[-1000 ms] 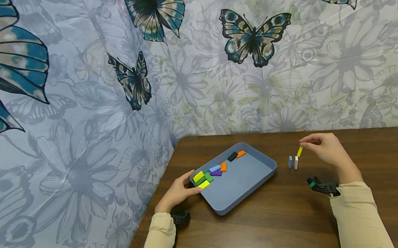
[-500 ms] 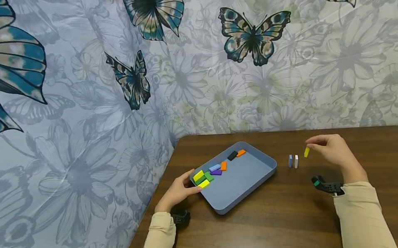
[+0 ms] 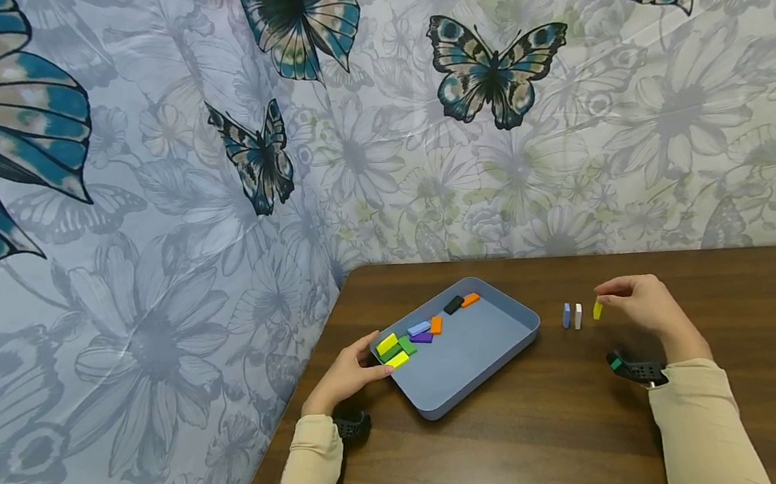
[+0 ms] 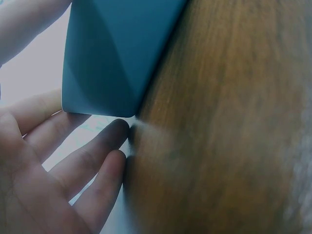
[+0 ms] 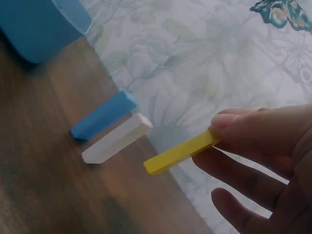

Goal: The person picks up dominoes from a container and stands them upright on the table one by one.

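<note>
Placing step, we judge: right hand [image 3: 642, 305] pinches yellow block [image 3: 597, 310] beside white block [image 3: 578, 316] (blue block [image 3: 566, 315] beyond); left hand [image 3: 346, 374], fingers relaxed, steadies tray [image 3: 495, 359] corner. Next: stand it upright, aligned.

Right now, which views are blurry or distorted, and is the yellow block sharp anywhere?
Head view: sharp and evenly lit, with wide-angle bending at the edges; the yellow block is tiny. Left wrist view: soft all over, the table grain smeared, the left hand and tray too close to focus. Right wrist view: yellow block fairly crisp in the right hand; the table foreground is blurred.
</note>
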`<state>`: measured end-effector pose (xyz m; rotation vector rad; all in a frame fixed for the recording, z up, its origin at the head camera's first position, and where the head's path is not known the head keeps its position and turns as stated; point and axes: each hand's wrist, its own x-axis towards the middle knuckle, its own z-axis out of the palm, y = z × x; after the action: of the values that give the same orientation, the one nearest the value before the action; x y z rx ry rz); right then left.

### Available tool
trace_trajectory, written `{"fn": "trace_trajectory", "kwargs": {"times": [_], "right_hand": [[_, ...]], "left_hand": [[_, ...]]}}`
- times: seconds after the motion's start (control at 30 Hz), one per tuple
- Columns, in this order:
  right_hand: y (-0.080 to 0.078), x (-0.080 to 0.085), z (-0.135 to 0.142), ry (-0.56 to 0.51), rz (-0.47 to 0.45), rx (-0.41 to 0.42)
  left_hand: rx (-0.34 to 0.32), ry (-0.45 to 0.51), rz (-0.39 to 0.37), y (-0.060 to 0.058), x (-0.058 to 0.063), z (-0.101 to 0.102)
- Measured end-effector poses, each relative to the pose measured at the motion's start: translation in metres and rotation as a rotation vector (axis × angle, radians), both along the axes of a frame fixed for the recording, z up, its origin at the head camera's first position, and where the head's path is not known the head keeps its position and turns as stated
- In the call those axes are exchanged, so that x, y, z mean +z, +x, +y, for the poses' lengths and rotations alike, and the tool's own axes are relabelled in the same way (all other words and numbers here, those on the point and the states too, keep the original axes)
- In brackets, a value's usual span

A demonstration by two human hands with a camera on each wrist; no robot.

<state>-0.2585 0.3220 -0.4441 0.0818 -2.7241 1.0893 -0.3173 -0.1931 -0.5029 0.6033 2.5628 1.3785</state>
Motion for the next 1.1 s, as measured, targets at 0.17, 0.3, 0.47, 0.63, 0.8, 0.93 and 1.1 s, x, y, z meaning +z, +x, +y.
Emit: {"fn": "trace_trajectory", "kwargs": {"times": [0.17, 0.3, 0.47, 0.63, 0.8, 0.93, 1.1], "right_hand": [[-0.002, -0.009, 0.001, 0.001, -0.004, 0.008], [-0.004, -0.015, 0.002, 0.006, -0.006, 0.010], [-0.006, -0.018, 0.000, 0.009, -0.006, 0.014], [-0.008, -0.021, -0.001, 0.001, -0.017, 0.011], [-0.009, -0.024, -0.001, -0.003, -0.019, 0.008], [-0.011, -0.026, -0.001, -0.006, -0.018, 0.002], [-0.011, -0.027, 0.000, -0.013, -0.012, 0.003]], "left_hand": [[-0.008, 0.001, -0.001, 0.000, 0.000, -0.001], [-0.008, -0.001, -0.005, 0.000, 0.000, -0.001], [-0.006, -0.001, -0.001, 0.000, -0.001, -0.001], [-0.004, 0.001, -0.004, -0.001, 0.001, -0.001], [0.002, 0.003, -0.009, -0.002, -0.001, 0.000], [0.007, 0.000, -0.007, -0.002, -0.002, 0.000], [0.010, -0.002, -0.006, -0.001, -0.001, 0.000]]}}
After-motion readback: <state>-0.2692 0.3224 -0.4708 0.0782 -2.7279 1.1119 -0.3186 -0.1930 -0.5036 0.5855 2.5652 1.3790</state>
